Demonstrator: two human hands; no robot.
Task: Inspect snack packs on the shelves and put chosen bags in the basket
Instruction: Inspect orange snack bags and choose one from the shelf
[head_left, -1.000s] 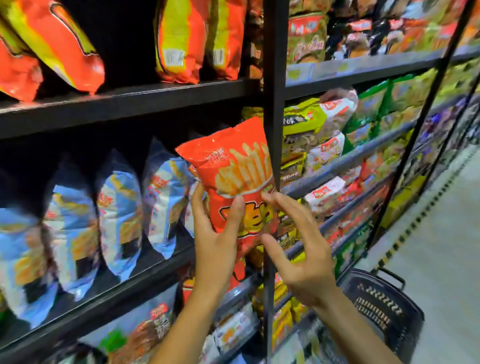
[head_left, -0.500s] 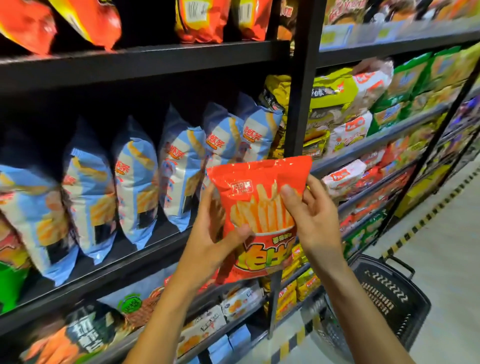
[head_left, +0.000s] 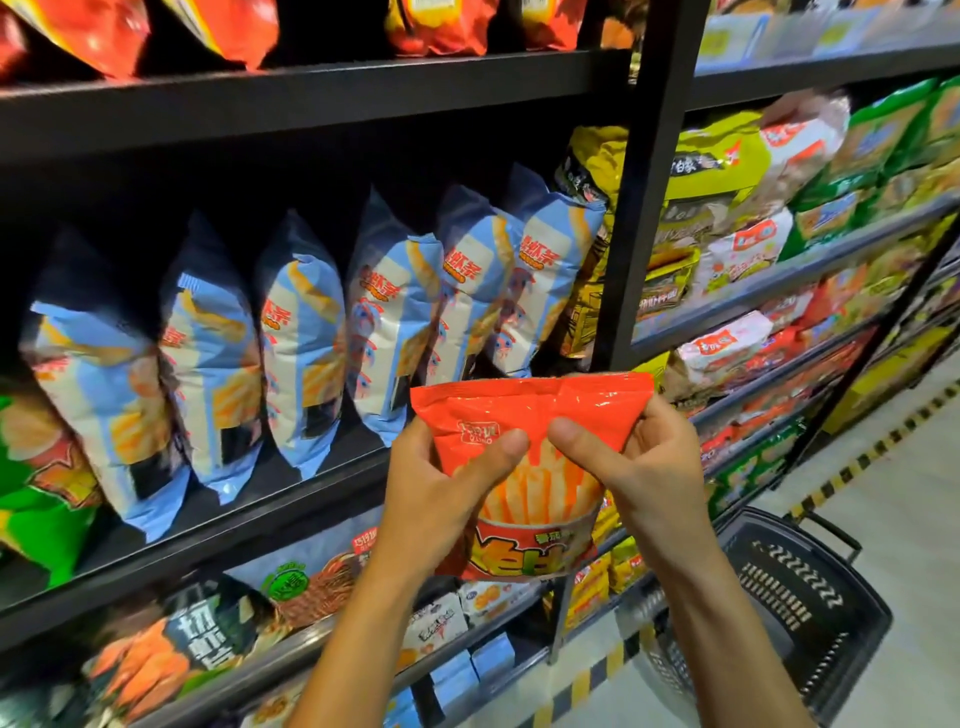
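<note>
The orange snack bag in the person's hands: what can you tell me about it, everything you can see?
The orange snack bag is a glossy, crinkled foil-like pack printed with pale fries in a red cup, plus yellow lettering low down. It looks sealed and puffy, held upright, front towards the camera, before the shelf of blue bags. The left hand and right hand grip its sides, thumbs pressing the front.

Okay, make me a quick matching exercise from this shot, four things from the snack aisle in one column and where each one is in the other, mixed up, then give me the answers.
Things:
1. orange fries bag
2. blue and white bags
3. black basket
4. green bag

Places:
A. on the floor at lower right
B. far left end of the middle shelf
C. gripped between left hand and right hand
D. standing in a row on the middle shelf

Pairs: 1-C, 2-D, 3-A, 4-B
</note>
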